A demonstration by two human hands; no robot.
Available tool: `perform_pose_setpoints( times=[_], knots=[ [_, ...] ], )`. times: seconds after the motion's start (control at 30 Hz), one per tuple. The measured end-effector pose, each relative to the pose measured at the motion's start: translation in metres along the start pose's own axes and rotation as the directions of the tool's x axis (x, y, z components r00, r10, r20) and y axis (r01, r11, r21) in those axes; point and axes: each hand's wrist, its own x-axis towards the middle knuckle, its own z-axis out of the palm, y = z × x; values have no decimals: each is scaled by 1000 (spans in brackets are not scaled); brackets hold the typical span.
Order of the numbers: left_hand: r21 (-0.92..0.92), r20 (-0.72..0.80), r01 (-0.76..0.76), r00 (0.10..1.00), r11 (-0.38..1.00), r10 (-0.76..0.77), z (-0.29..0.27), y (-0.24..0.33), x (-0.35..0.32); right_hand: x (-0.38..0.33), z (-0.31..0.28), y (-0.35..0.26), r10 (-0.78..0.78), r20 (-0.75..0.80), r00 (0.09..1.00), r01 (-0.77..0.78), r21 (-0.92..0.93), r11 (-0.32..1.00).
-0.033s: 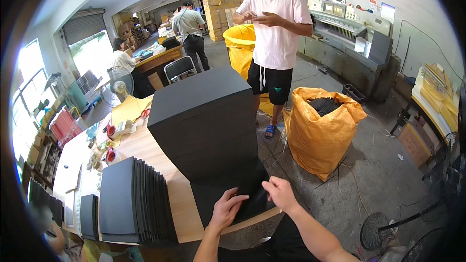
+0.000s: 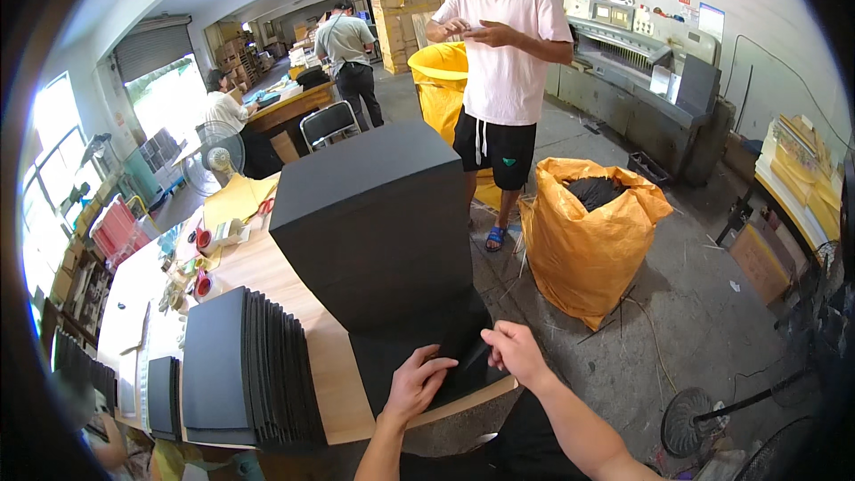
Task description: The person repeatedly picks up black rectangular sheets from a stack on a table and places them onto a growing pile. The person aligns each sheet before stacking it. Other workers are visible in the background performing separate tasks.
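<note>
A tall block of stacked black foam sheets (image 2: 374, 214) stands on a wooden table (image 2: 325, 374). At its foot, lower black sheets (image 2: 401, 347) jut toward me. My left hand (image 2: 419, 387) lies on top of these sheets with its fingers apart. My right hand (image 2: 515, 352) pinches the edge of a black sheet at the near right corner of the block. To the left, a second batch of black sheets (image 2: 240, 365) lies fanned out on the table.
A person in a white shirt (image 2: 503, 44) stands beyond the block, beside an orange sack (image 2: 583, 249) of black scraps and a yellow bin (image 2: 441, 80). Red tape rolls (image 2: 203, 283) lie on the table's far side. A floor fan (image 2: 699, 423) sits at lower right. Other people work at the back.
</note>
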Motion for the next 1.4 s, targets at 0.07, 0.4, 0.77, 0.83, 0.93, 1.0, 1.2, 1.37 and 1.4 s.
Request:
perform_pose_setpoints(
  times=[0.07, 0.4, 0.77, 0.83, 0.93, 1.0, 1.2, 1.37, 1.4],
  knots=[
    [68, -7, -84, 996, 994, 84, -3, 3, 1, 2, 0, -3, 25, 41, 999, -30, 115, 993],
    [-62, -32, 21, 999, 998, -23, -4, 10, 2, -5, 1, -1, -51, -4, 999, 51, -8, 999],
    [96, -24, -73, 997, 993, 75, 1, 9, 3, 3, -2, 8, -32, 77, 997, 12, 247, 969],
    [45, -11, -20, 1000, 999, 20, -1, 4, 1, 1, -6, 8, -28, 74, 997, 9, 238, 971],
    [17, -22, -11, 1000, 1000, 11, -1, -1, 0, -12, -11, 11, -187, -131, 974, 179, -70, 981],
    [28, -38, -24, 999, 999, 25, -1, 1, 0, -30, -9, 19, -598, -285, 749, 299, -661, 688],
    [244, 51, -184, 983, 952, 177, 0, 16, 4, -49, -9, 62, -464, 528, 711, 649, -748, 142],
    [626, 230, -407, 911, 666, 341, 3, 49, -22, -36, -13, 93, -281, 579, 765, 636, -747, 194],
    [656, 137, -348, 928, 670, 347, 7, 46, -32, -37, -17, 95, -365, 561, 743, 649, -737, 188]
  ],
)
